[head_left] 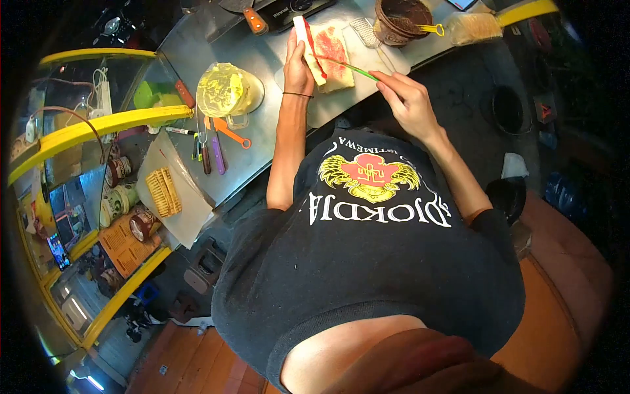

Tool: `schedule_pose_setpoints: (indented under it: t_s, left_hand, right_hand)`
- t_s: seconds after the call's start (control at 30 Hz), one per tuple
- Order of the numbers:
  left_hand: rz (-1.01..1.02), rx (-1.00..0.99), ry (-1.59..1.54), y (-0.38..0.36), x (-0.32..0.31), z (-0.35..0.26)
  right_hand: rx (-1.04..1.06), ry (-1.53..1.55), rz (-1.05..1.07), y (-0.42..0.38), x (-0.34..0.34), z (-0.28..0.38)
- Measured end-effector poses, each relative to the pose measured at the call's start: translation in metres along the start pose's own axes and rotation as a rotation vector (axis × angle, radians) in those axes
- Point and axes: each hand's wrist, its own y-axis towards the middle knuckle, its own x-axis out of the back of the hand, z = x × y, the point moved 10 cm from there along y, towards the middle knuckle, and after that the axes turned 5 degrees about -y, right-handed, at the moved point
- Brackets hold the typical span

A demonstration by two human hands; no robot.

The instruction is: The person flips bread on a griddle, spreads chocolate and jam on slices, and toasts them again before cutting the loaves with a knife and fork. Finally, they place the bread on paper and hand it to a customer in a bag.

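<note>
A piece of bread (332, 58) with red spread over its face lies on a board on the metal table. My left hand (298, 71) holds a white bread slice (307, 49) tilted up along the left side of that bread, with a red streak on it. In my right hand (407, 98) is a thin green-handled tool (359, 71), pinched between the fingers. The tool's tip, red with spread, reaches over the bread near the slice.
On the metal table (252, 141) stand a tub of yellow spread (226, 90), a brown bucket (401, 23), a grater (365, 33) and orange (231, 133) and purple-handled (218, 155) tools. Stacked yellow food (164, 192) lies on paper at left, beside a yellow-framed glass case (108, 126).
</note>
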Motion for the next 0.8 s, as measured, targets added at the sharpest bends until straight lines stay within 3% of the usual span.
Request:
schedule_pose_setpoints:
  t_s: [0.1, 0.23, 0.37, 0.47, 0.5, 0.67, 0.8]
  left_hand:
    - [-0.018, 0.028, -0.007, 0.002, 0.01, 0.005]
    - [0.007, 0.008, -0.118, 0.002, 0.012, 0.001]
    - [-0.06, 0.03, -0.106, -0.002, 0.03, 0.006]
    - [-0.07, 0.068, -0.181, -0.004, 0.049, 0.016]
    - [-0.057, 0.101, -0.261, -0.001, 0.057, 0.024]
    - [-0.113, 0.184, -0.312, 0.0, 0.069, 0.034]
    - [-0.128, 0.211, -0.412, -0.005, 0.064, 0.036]
  right_hand:
    - [0.022, 0.014, 0.214, 0.005, -0.015, -0.015]
    - [0.11, 0.066, 0.323, -0.011, -0.003, -0.021]
    - [0.052, 0.014, 0.198, -0.005, 0.006, -0.034]
    - [0.065, -0.149, 0.215, -0.003, -0.007, -0.043]
    - [0.198, -0.203, 0.242, -0.011, -0.015, -0.041]
    - [0.085, -0.271, 0.302, -0.029, -0.001, -0.043]
    - [0.032, -0.131, 0.057, -0.023, -0.001, -0.05]
